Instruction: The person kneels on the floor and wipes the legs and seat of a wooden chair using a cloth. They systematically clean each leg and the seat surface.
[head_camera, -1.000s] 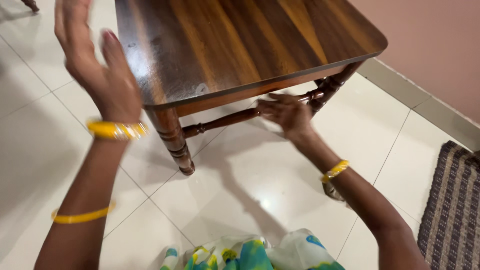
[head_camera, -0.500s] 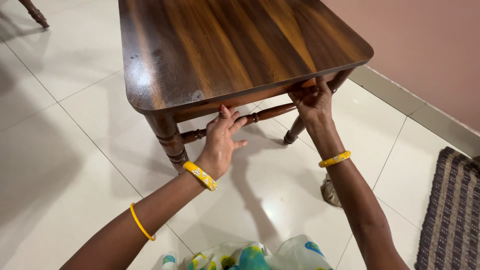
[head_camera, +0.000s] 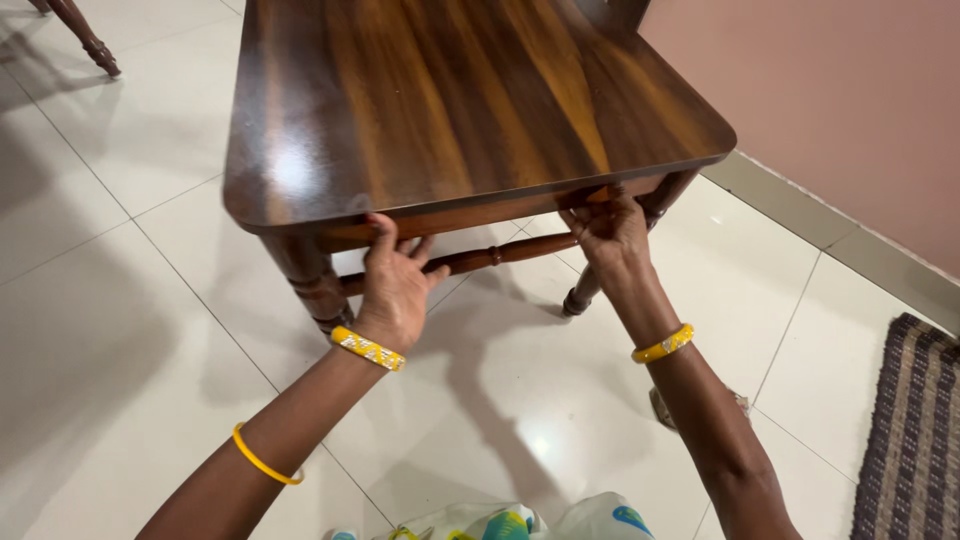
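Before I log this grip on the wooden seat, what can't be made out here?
Head view:
- Right hand: fingers tucked under the seat edge, so the hold is unclear.
- Left hand: fingertips hidden behind the seat rail.
- Far legs: covered by the seat.
- Rug: cut off by the frame's right edge.

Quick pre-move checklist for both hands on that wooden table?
1. Left hand on the front edge of the table: ok, fingers curl under it.
2. Right hand under the near right corner: ok.
3. Grip firmness: cannot tell.
4. Table legs on the floor: cannot tell, only the front right foot shows.
5. Wall close on the right: not ok, little room.
6. Rug clear of the table: ok.
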